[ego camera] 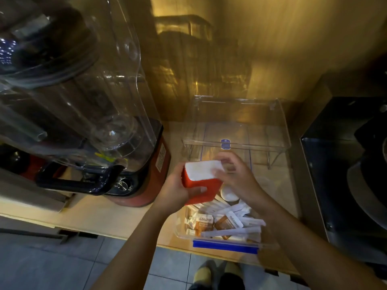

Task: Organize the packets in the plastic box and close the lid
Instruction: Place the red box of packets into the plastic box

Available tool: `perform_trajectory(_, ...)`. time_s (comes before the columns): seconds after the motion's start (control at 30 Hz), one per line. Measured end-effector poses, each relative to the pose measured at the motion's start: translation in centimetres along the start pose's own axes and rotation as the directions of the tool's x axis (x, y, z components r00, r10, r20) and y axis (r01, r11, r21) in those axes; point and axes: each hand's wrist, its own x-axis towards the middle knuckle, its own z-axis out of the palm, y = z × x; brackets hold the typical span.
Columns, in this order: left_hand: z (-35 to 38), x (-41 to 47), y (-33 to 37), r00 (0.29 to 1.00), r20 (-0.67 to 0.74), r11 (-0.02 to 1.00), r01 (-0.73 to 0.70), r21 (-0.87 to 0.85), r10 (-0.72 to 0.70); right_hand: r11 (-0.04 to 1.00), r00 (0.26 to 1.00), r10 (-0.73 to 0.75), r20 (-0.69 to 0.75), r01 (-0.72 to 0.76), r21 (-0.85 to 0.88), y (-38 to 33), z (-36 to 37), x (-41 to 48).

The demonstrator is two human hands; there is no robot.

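You grip the red carton (pixel 202 181) in both hands, left hand (pixel 176 190) and right hand (pixel 234 176), sorting underway; seat it at 12 o'clock in the plastic box (pixel 226 244), lid (pixel 236 122) open.

There was only one camera. It sat on the person's head and looked forward and steeply down. It was close to the table (pixel 125 214), right above its front edge, so the floor (pixel 52 266) and the person's feet showed at the bottom. The wide lens bent the sides. The wall (pixel 272 49) filled the top.
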Motion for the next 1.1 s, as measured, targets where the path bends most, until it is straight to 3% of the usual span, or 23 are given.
perform_trajectory(0.07,0.0,-0.4,-0.3,0.997,-0.071,1.0,0.017,-0.014,-0.018,0.99,0.98,0.128,-0.15,-0.117,0.079,1.8,0.0,-0.2)
perform_trajectory(0.1,0.0,-0.7,-0.4,0.994,-0.109,1.0,0.015,-0.026,-0.018,0.986,0.976,0.164,-0.147,-0.166,0.0,2.8,-0.1,-0.4)
perform_trajectory(0.17,-0.1,-1.1,-0.6,0.982,-0.187,0.998,0.002,-0.069,-0.015,0.95,0.978,0.207,-0.009,-0.203,-0.236,4.9,-0.2,-0.7)
perform_trajectory(0.23,-0.1,-1.3,-0.6,0.97,-0.242,0.993,-0.01,-0.119,-0.019,0.884,0.964,0.236,0.125,-0.16,-0.439,6.4,0.3,-1.1)
perform_trajectory(0.33,0.0,-1.5,-0.8,0.959,-0.281,0.985,-0.006,-0.173,-0.043,0.739,0.966,0.16,0.204,0.02,-0.673,7.8,1.6,-1.2)
perform_trajectory(0.53,-0.1,-1.7,-1.1,0.955,-0.286,0.971,0.015,-0.237,-0.084,0.674,0.917,0.307,0.255,-0.02,-0.739,8.0,3.9,-0.1)
perform_trajectory(0.7,-0.1,-1.6,-1.5,0.967,-0.236,0.964,0.03,-0.266,-0.095,0.701,0.857,0.35,0.378,0.028,-0.713,8.3,3.8,0.3)
perform_trajectory(0.83,0.1,-1.0,-1.6,0.962,-0.264,0.99,0.036,-0.135,-0.07,0.672,0.768,0.448,0.458,0.049,-0.739,8.2,2.7,0.0)
perform_trajectory(0.93,0.5,-0.5,-1.6,0.977,-0.189,0.987,0.069,-0.144,-0.096,0.676,0.717,0.481,0.505,0.064,-0.734,7.9,2.1,-0.2)
perform_trajectory(1.0,0.9,-0.1,-1.6,0.988,-0.124,0.988,0.075,-0.137,-0.092,0.693,0.7,0.462,0.545,0.098,-0.714,7.7,1.9,-0.4)
perform_trajectory(1.1,1.5,0.5,-1.9,0.995,-0.089,0.997,0.039,0.074,-0.032,0.725,0.715,0.429,0.552,0.092,-0.682,7.5,1.6,-0.8)
